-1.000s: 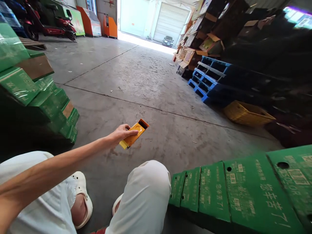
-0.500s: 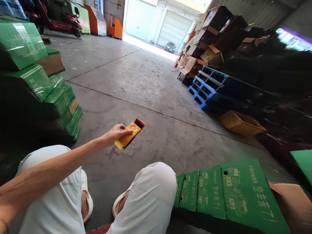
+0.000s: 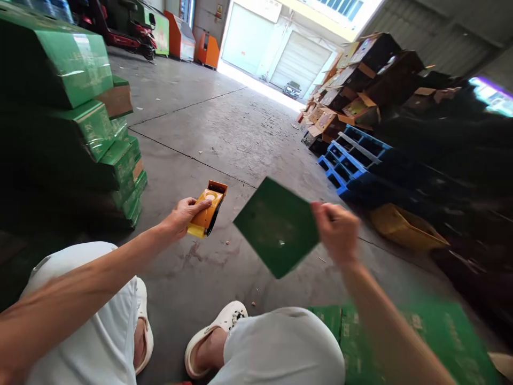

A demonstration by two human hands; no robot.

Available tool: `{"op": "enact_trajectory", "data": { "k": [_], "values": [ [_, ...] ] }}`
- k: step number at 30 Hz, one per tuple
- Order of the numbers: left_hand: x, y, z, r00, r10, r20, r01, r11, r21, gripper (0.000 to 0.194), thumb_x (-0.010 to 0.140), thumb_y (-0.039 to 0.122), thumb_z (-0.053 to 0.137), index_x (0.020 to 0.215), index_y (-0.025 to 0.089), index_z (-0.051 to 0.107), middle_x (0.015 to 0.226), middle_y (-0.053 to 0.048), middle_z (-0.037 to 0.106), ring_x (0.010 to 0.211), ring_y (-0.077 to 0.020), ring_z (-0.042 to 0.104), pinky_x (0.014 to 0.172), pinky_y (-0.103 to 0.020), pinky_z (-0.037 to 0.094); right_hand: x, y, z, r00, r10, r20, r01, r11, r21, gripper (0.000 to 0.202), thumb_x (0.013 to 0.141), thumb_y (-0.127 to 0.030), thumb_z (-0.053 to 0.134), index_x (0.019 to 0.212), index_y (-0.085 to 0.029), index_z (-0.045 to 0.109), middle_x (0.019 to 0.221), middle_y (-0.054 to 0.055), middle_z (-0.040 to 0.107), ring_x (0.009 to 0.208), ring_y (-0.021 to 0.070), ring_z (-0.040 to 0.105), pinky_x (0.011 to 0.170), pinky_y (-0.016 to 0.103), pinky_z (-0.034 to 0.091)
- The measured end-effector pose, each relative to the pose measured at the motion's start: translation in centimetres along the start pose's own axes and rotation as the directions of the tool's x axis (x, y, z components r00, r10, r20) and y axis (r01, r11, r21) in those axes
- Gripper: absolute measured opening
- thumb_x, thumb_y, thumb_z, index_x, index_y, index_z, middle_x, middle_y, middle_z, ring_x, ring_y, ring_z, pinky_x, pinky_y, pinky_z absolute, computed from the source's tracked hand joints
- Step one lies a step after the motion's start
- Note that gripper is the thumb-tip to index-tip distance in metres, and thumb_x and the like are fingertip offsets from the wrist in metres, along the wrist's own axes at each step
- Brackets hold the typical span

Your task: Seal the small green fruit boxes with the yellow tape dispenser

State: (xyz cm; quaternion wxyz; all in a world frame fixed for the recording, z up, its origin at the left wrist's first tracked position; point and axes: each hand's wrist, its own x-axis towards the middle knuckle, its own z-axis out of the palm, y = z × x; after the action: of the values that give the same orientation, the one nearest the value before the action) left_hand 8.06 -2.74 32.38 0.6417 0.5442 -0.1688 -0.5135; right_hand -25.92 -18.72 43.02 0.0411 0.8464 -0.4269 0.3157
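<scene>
My left hand is closed round an orange tape dispenser, thumb on its upper face. A dark end of the dispenser points away from me, and yellow shows at the near end. On the other side, my right hand, somewhat blurred, grips one corner of a green cardboard box. The box is held up in the air over the floor, one flat face towards me; whether it is folded flat or has depth I cannot tell. A gap separates dispenser and box.
Stacked green cartons stand at the left, and more green cartons lie by my right knee. Blue pallets, a yellow crate and piled cardboard boxes are at the right. A red scooter stands far left.
My right hand has come into view from the right, holding the green cardboard box. My left hand has moved slightly left and up, tilting the tape dispenser more upright. My right knee has shifted right.
</scene>
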Motion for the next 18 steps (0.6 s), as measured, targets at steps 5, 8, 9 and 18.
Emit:
{"op": "enact_trajectory", "data": {
  "k": [5,8,9,18],
  "values": [
    [0.4,1.1,-3.4,0.994,0.02,-0.103,-0.018,1.0,0.021,0.072,0.053,0.064,0.096,0.096,0.02,0.059,0.084,-0.004,0.074,0.07,-0.0208,0.073,0.057,-0.027,0.057,-1.9,-3.3,15.8,0.94,-0.19,0.283,0.096,0.944,0.314,0.065,0.106,-0.064,0.041,0.056,-0.023,0.038,0.055,-0.001,0.046,0.06,0.0149,0.043,0.066,0.031,0.032],
    [0.5,0.8,-4.8,0.99,-0.023,-0.142,0.034,0.997,0.071,0.069,0.054,0.063,0.096,0.096,0.021,0.06,0.083,-0.004,0.075,0.067,-0.0223,0.073,0.054,-0.028,0.056,-7.4,-2.7,22.1,0.842,-0.354,0.407,0.186,0.898,0.398,0.063,0.109,-0.057,0.037,0.057,-0.023,0.041,0.059,0.001,0.052,0.068,0.0178,0.049,0.073,0.032,0.035],
    [0.5,0.6,-5.1,0.986,-0.047,-0.16,0.061,0.995,0.082,0.068,0.054,0.062,0.097,0.095,0.022,0.06,0.081,-0.004,0.075,0.065,-0.0227,0.073,0.052,-0.029,0.056,-9.9,-2.1,23.5,0.818,-0.39,0.422,0.217,0.89,0.401,0.061,0.11,-0.054,0.037,0.058,-0.023,0.044,0.062,0.002,0.056,0.071,0.0187,0.052,0.075,0.032,0.036],
    [1.7,-5.1,-2.7,0.961,-0.231,-0.153,0.259,0.944,0.202,0.062,0.058,0.065,0.093,0.09,0.024,0.06,0.074,-0.001,0.074,0.063,-0.022,0.072,0.049,-0.024,0.048,-23.0,1.0,24.6,0.786,-0.416,0.457,0.091,0.809,0.58,0.025,0.105,-0.04,0.059,0.09,-0.027,0.074,0.087,0.006,0.075,0.101,0.0265,0.068,0.109,0.048,0.044]
  ]
}}
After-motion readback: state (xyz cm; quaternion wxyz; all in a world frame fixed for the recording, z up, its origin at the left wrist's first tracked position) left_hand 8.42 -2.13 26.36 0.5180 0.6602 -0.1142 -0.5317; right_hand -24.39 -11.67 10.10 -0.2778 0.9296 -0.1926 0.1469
